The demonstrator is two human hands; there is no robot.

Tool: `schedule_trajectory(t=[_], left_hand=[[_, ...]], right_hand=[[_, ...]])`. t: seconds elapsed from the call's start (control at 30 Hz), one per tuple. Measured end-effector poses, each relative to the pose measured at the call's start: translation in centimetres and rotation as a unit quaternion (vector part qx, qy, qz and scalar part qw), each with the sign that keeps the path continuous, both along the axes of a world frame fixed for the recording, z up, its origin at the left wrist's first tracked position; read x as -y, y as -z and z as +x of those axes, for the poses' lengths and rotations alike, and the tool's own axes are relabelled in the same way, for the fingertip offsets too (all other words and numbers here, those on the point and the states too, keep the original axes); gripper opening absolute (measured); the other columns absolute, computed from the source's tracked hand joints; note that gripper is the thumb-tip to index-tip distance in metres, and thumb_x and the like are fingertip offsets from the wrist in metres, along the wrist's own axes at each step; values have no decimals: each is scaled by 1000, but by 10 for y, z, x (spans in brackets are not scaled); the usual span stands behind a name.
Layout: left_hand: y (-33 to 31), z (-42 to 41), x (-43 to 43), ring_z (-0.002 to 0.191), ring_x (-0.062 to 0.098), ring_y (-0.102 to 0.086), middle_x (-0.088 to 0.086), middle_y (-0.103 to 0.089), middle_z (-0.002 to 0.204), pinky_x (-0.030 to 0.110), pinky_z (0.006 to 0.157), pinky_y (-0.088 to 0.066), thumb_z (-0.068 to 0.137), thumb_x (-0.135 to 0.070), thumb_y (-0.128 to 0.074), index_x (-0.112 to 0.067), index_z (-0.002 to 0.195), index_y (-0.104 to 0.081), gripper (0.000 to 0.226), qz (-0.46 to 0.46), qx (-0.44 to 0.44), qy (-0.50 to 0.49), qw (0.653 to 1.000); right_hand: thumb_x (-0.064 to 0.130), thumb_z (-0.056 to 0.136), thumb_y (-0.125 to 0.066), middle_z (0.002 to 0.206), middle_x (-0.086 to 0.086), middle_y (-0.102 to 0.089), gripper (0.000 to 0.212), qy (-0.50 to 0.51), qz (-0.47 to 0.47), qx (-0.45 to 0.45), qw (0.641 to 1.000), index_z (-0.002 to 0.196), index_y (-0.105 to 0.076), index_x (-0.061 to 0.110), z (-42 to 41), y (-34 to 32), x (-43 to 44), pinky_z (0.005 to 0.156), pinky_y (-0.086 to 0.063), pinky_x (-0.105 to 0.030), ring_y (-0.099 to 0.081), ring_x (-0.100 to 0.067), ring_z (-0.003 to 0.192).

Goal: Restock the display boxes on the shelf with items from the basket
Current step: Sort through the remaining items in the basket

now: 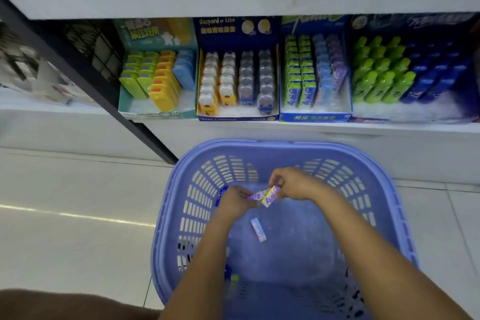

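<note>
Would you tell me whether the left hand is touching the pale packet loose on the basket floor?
Apart. The head view shows bare basket floor between the pale packet and the left hand, which holds a purple packet.

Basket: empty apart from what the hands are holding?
No, a pale purple pack lies loose on the floor of the basket, below the left hand and right hand, which pinch the held packs.

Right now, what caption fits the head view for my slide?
Left hand and right hand hold purple packs over the basket, below the display boxes.
</note>
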State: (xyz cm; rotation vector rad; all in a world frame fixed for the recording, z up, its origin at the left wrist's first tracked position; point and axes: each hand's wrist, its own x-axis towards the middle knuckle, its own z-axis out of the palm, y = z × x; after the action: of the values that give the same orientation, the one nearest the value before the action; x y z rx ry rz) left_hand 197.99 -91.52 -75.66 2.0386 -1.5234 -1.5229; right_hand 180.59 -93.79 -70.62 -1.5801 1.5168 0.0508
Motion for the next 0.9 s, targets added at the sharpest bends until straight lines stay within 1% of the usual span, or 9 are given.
schedule_trajectory(t=[0.03,0.13,0.23,0.37,0.5,0.6,0.67,0.77,0.9], left_hand=[[-11,-5,2,59,10,-49,3,-55,67,26,61,-43,76,-4,-76,-5,88,-65,16,2,-42,-18,999],[-48,-21,6,51,5,-48,-2,-50,60,15,50,-45,77,-1,-75,-9,86,-65,16,-32,-123,-14,992],[-88,-37,7,50,-5,-53,-2,-59,68,10,50,-46,77,-1,-74,-3,98,-67,22,-74,-187,-23,979],[-136,-50,7,63,7,-50,0,-62,73,16,58,-42,80,-8,-73,-15,86,-71,10,-109,-267,-58,956],[-172,-59,4,67,5,-54,-9,-66,72,15,62,-46,90,-23,-61,-19,93,-73,13,-122,-337,-81,930],[-191,-66,0,66,8,-63,-7,-64,69,20,60,-53,96,-25,-51,-17,91,-67,18,-113,-391,-98,908],[-198,-71,-2,62,11,-65,-4,-64,67,22,54,-52,99,-26,-46,-17,91,-62,20,-113,-394,-98,907],[-199,-75,-3,48,7,-52,-4,-60,65,17,41,-38,100,-31,-41,-19,90,-60,25,-129,-355,-86,922],[-191,-78,2,42,6,-39,-6,-54,59,17,37,-25,101,-32,-39,-15,90,-62,32,-108,-349,-108,924]], right_hand=[[6,76,-72,90,0,-60,27,-1,-3,6,1000,102,-65,13,-8,-18,2,70,-43,-23,-54,-13,81],[2,75,-74,85,-4,-64,24,29,-33,81,996,97,-68,9,-35,-79,4,74,-45,-25,-57,-14,79],[7,78,-74,84,-8,-68,21,81,-131,142,978,98,-72,14,-67,-134,1,76,-45,-21,-58,-11,77],[6,74,-77,75,-4,-61,22,246,-298,195,901,93,-66,6,-101,-176,4,64,-48,-16,-55,-5,62],[8,75,-76,74,1,-62,18,304,-442,141,832,83,-61,14,-109,-178,21,63,-47,-10,-55,-4,64],[6,78,-72,77,3,-62,13,277,-473,112,828,87,-64,12,-107,-163,33,67,-46,-7,-56,-5,67],[4,79,-70,80,3,-62,14,255,-481,89,834,92,-67,8,-106,-152,39,70,-49,-14,-57,-9,72],[7,81,-70,81,5,-62,15,231,-490,66,838,96,-68,7,-108,-145,46,70,-45,-11,-56,-8,73],[9,81,-71,83,-2,-68,15,199,-484,54,851,96,-70,8,-112,-148,56,71,-44,-13,-59,-9,72]])
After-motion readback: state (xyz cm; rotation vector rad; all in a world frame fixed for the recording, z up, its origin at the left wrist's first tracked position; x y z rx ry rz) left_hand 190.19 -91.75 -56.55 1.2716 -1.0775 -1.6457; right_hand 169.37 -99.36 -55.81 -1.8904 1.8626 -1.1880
